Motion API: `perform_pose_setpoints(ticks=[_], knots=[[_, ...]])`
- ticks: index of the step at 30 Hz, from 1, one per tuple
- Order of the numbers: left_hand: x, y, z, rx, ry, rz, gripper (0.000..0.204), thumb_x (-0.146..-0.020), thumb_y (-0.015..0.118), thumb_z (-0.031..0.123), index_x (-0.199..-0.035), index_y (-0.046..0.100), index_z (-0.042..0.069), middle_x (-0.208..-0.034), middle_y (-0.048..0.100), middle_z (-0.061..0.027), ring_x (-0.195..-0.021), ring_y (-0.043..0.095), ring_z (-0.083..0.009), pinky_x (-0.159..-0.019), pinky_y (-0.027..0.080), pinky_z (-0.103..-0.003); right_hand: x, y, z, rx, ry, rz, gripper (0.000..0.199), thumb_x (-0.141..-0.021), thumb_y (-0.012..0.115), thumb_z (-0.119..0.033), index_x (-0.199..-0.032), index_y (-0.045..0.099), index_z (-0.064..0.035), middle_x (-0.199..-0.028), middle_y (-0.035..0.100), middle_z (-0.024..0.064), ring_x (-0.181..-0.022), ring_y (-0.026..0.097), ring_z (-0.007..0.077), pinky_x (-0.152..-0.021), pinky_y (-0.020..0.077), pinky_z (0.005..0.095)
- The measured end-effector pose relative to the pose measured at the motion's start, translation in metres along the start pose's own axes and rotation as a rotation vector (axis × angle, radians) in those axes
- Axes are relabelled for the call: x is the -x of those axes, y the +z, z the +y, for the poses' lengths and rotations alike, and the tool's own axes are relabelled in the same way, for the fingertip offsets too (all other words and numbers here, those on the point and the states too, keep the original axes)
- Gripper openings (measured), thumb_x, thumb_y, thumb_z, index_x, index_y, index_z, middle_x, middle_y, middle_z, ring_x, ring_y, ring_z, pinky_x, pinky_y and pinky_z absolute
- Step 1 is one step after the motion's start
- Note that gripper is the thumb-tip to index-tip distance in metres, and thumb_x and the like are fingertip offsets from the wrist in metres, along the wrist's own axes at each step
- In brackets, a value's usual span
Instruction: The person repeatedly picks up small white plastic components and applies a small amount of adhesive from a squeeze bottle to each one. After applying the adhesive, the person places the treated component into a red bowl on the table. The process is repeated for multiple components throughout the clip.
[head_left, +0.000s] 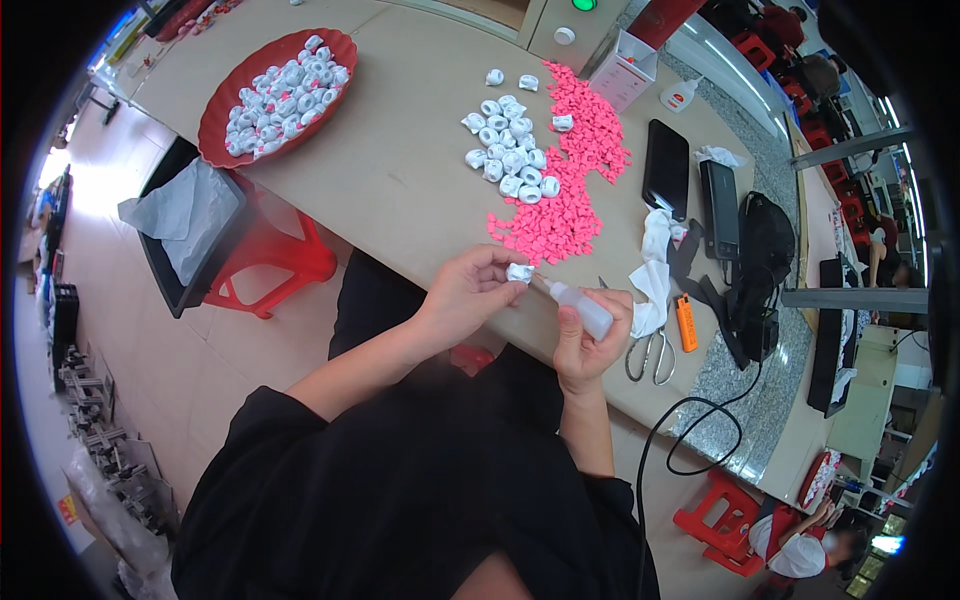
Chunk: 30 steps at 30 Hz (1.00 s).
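Note:
Between the thumb and fingers of my left hand is a small white ring-shaped piece. My right hand grips a translucent squeeze bottle, its thin nozzle tip close to the white piece; whether they touch I cannot tell. Just beyond my hands spreads a pile of small pink pieces. To its left lies a cluster of similar white pieces, several with a round hole showing.
A red scalloped bowl of white pieces with pink bits stands far left. On the right are scissors, an orange lighter, crumpled tissue, a phone, a power bank and a cable. Farther back stands a glue bottle.

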<state>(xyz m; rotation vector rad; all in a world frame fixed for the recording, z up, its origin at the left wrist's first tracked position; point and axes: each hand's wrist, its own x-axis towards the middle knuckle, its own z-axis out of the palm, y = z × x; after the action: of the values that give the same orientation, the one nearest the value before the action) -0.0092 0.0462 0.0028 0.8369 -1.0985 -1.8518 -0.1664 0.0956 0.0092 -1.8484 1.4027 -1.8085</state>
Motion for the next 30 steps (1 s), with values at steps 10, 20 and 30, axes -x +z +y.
perform_pose_setpoints(ticks=[10,20,30], knots=[[-0.0004,-0.0008,-0.0010,-0.005,-0.003,0.000,0.026,-0.083,0.056,-0.003,-0.108,0.050,-0.003,-0.091,0.058,-0.0063,-0.079,0.057,-0.0088,-0.072,0.048,-0.022,-0.0008,-0.0025,0.0014,0.001,0.013,-0.002,0.028,-0.075,0.066,-0.005,-0.095,0.047,0.0005,-0.084,0.051,0.0130,-0.073,0.049,0.0212,-0.066,0.0403,0.0287],[0.0003,0.0001,0.0016,-0.012,-0.014,0.001,0.026,-0.083,0.055,-0.003,-0.109,0.049,-0.002,-0.090,0.058,-0.0055,-0.079,0.056,-0.0082,-0.072,0.047,-0.021,0.0000,-0.0032,0.0026,-0.012,0.033,0.001,0.029,-0.076,0.065,-0.004,-0.096,0.045,0.0005,-0.085,0.052,0.0119,-0.075,0.048,0.0207,-0.067,0.0399,0.0289],[0.0000,-0.0007,-0.0028,0.007,0.022,0.000,0.025,-0.083,0.055,-0.004,-0.108,0.050,-0.001,-0.094,0.057,-0.0058,-0.082,0.056,-0.0085,-0.075,0.047,-0.021,0.0022,-0.0060,0.0036,-0.033,0.101,-0.009,0.028,-0.077,0.065,-0.007,-0.095,0.045,0.0002,-0.083,0.050,0.0113,-0.073,0.046,0.0189,-0.067,0.0383,0.0270]])
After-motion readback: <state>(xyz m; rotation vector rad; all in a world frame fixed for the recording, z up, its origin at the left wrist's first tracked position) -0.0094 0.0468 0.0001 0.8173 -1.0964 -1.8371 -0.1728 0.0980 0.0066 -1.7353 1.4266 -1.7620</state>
